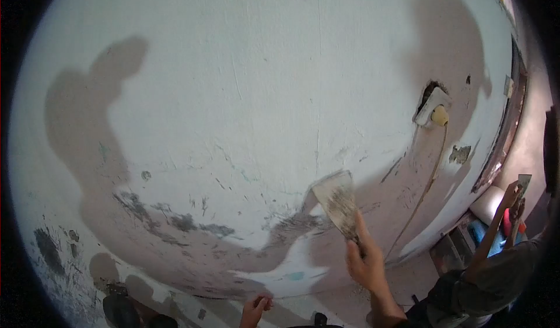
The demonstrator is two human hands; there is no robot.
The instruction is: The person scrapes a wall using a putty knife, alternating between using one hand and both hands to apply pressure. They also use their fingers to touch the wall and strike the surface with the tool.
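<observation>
My right hand (367, 261) is wrapped around the handle of a wide putty knife (335, 195). Dried residue stains the blade, whose broad edge points up and left, close against the worn painted wall (233, 106). Dark scuffs and patches of exposed grey (291, 226) mark the wall just left of the blade. Low in the view, my left hand (256, 310) is closed with its fingers curled, and nothing shows in them. It is below the putty knife, near the foot of the wall.
A loose socket plate (432, 107) with a plug (440, 116) hangs by a hole in the wall, its cord (429, 188) running down. At right, another person (496, 281) holds a scraper (524, 181) beside a doorway and stacked items. Dark rounded objects (122, 310) sit at lower left.
</observation>
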